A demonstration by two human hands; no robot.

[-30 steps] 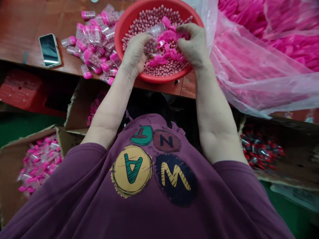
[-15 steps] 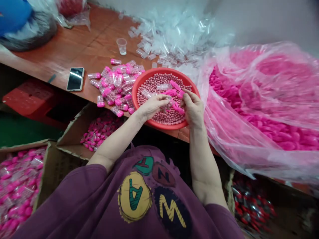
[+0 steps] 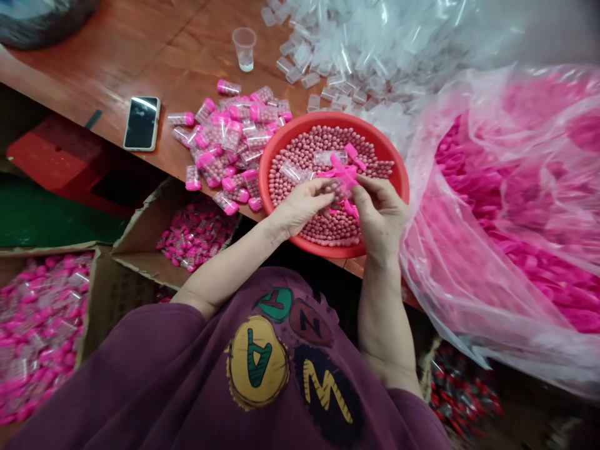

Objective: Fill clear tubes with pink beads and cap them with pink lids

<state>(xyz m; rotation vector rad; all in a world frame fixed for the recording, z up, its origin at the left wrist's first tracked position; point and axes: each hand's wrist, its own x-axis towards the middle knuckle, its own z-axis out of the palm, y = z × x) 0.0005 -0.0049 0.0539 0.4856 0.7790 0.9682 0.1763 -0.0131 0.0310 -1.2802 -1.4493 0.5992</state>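
A red basin (image 3: 398, 176) full of small pink beads stands at the table's near edge. Over it my left hand (image 3: 300, 209) pinches a small clear vial (image 3: 334, 187) filled with beads. My right hand (image 3: 382, 215) is closed on pink caps (image 3: 349, 209), with its fingertips at the vial's end. More pink caps (image 3: 344, 165) and clear vials lie loose on the beads in the basin.
A pile of filled pink-capped vials (image 3: 229, 140) lies left of the basin. A phone (image 3: 141, 122) and a plastic cup (image 3: 244, 48) sit further left. Empty clear vials (image 3: 347, 56) are heaped behind. A plastic bag of pink caps (image 3: 515, 206) fills the right. Cardboard boxes (image 3: 42, 312) of vials stand below.
The view has tilted up, so more of the table shows. My hands stay together over the basin, with the vial now pinched between them and the cap at its end.
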